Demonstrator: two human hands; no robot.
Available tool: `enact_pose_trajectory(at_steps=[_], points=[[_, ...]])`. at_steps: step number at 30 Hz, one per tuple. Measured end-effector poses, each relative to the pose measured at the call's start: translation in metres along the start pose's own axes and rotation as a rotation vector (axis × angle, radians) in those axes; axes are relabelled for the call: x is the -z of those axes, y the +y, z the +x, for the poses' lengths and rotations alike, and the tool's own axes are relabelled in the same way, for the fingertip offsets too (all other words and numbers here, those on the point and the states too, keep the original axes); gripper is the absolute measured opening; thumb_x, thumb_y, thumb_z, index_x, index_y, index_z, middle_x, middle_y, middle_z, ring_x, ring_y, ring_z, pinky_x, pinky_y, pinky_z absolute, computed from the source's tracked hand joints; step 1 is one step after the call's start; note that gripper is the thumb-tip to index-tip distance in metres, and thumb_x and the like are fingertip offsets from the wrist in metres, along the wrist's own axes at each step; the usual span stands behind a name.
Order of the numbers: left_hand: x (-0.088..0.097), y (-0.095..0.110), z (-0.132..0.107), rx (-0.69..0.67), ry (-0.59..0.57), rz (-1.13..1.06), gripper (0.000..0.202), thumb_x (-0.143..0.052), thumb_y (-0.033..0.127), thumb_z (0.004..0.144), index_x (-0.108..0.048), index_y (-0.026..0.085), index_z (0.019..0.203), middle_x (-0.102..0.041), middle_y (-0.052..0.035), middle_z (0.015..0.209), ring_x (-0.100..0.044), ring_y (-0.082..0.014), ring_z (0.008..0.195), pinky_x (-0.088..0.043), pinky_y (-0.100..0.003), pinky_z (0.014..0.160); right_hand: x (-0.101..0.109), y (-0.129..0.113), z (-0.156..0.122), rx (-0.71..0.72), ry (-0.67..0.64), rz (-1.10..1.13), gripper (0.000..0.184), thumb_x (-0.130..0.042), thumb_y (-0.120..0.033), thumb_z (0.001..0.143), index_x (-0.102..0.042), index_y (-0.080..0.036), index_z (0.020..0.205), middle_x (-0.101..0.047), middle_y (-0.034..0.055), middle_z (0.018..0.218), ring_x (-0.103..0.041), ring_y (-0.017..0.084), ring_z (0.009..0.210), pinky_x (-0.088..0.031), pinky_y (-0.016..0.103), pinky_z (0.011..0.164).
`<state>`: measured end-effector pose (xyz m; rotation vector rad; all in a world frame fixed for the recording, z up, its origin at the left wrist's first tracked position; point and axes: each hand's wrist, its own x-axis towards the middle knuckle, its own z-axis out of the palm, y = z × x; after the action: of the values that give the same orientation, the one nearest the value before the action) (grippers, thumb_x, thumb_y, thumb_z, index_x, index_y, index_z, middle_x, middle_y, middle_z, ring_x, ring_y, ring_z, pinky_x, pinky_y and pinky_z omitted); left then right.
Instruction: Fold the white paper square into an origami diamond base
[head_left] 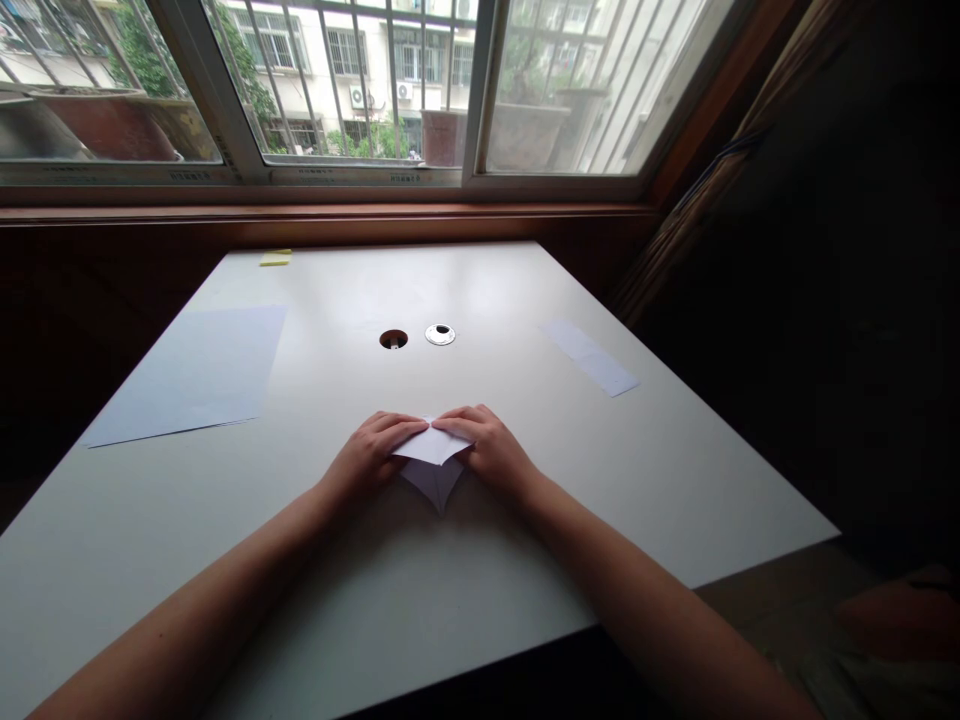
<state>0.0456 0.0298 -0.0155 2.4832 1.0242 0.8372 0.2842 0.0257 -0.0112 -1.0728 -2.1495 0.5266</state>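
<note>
A small folded sheet of white paper is between my two hands, just above the middle of the white table. Its upper flap stands away from a lower pointed layer, which hangs toward me with a crease down its centre. My left hand is closed on the paper's left side, thumb on top. On the right side my right hand grips it the same way. Both thumb tips nearly meet at the far corner. Most of the fingers lie hidden under the paper.
The white table has a round cable hole and beside it a loose round cover. White sheets lie at left, a narrow paper strip at right. Yellow sticky notes lie near the window.
</note>
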Motion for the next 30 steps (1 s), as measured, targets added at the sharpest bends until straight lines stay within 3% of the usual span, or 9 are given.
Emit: enact_pose_trajectory(at_steps=[4, 7, 11, 15, 19, 25, 30], points=[[0.001, -0.001, 0.001, 0.065, -0.007, -0.031, 0.039, -0.053, 0.017, 0.089, -0.062, 0.025, 0.126, -0.067, -0.0064, 0.122, -0.061, -0.0240, 0.109, -0.050, -0.038, 0.095, 0.001, 0.002, 0.002, -0.041, -0.021, 0.033, 0.043, -0.064, -0.003, 0.080, -0.070, -0.026, 0.116, -0.071, 0.0038, 0.112, -0.058, 0.022, 0.102, -0.050, 0.038, 0.091], [0.004, 0.002, 0.003, 0.142, -0.006, -0.071, 0.030, -0.051, 0.025, 0.094, -0.066, 0.025, 0.120, -0.070, -0.0051, 0.117, -0.063, -0.0231, 0.107, -0.051, -0.036, 0.093, 0.003, 0.003, 0.004, -0.102, -0.021, 0.099, 0.038, -0.064, -0.003, 0.080, -0.072, -0.025, 0.110, -0.073, 0.0030, 0.103, -0.062, 0.019, 0.092, -0.051, 0.032, 0.083], [0.009, 0.008, 0.007, 0.238, 0.009, -0.148, 0.031, -0.047, 0.039, 0.098, -0.070, 0.025, 0.113, -0.073, -0.0046, 0.110, -0.067, -0.0224, 0.101, -0.052, -0.033, 0.087, 0.006, 0.000, 0.006, -0.147, 0.006, 0.174, 0.019, -0.064, -0.019, 0.088, -0.074, -0.025, 0.103, -0.074, 0.0035, 0.099, -0.066, 0.017, 0.087, -0.051, 0.029, 0.076], [0.012, 0.008, 0.009, 0.262, 0.022, -0.206, 0.035, -0.047, 0.045, 0.098, -0.074, 0.024, 0.108, -0.074, -0.0048, 0.106, -0.068, -0.0224, 0.098, -0.053, -0.031, 0.083, 0.007, 0.001, 0.007, -0.123, -0.012, 0.210, 0.018, -0.063, -0.030, 0.091, -0.074, -0.026, 0.105, -0.074, 0.0039, 0.101, -0.067, 0.019, 0.095, -0.052, 0.029, 0.078], [0.010, 0.002, 0.007, 0.194, 0.018, -0.190, 0.032, -0.046, 0.038, 0.099, -0.072, 0.026, 0.114, -0.071, -0.0059, 0.114, -0.066, -0.0224, 0.104, -0.053, -0.034, 0.089, 0.005, 0.008, 0.006, -0.075, -0.020, 0.175, 0.023, -0.063, -0.020, 0.089, -0.073, -0.028, 0.109, -0.073, 0.0034, 0.106, -0.066, 0.019, 0.100, -0.052, 0.032, 0.086], [0.004, -0.004, 0.001, -0.063, -0.044, -0.009, 0.046, -0.050, 0.010, 0.088, -0.063, 0.029, 0.128, -0.068, -0.0053, 0.122, -0.059, -0.0235, 0.110, -0.051, -0.042, 0.097, 0.007, 0.013, -0.001, 0.074, -0.061, 0.020, 0.059, -0.051, 0.011, 0.075, -0.072, -0.029, 0.113, -0.072, 0.0014, 0.112, -0.060, 0.020, 0.099, -0.051, 0.038, 0.091], [0.004, -0.004, -0.002, -0.109, -0.074, 0.072, 0.047, -0.049, 0.006, 0.087, -0.061, 0.026, 0.128, -0.068, -0.0060, 0.121, -0.058, -0.0230, 0.107, -0.051, -0.041, 0.094, 0.011, 0.018, -0.005, 0.120, -0.047, -0.055, 0.054, -0.052, 0.010, 0.076, -0.073, -0.027, 0.109, -0.073, 0.0019, 0.110, -0.058, 0.020, 0.097, -0.052, 0.038, 0.088]])
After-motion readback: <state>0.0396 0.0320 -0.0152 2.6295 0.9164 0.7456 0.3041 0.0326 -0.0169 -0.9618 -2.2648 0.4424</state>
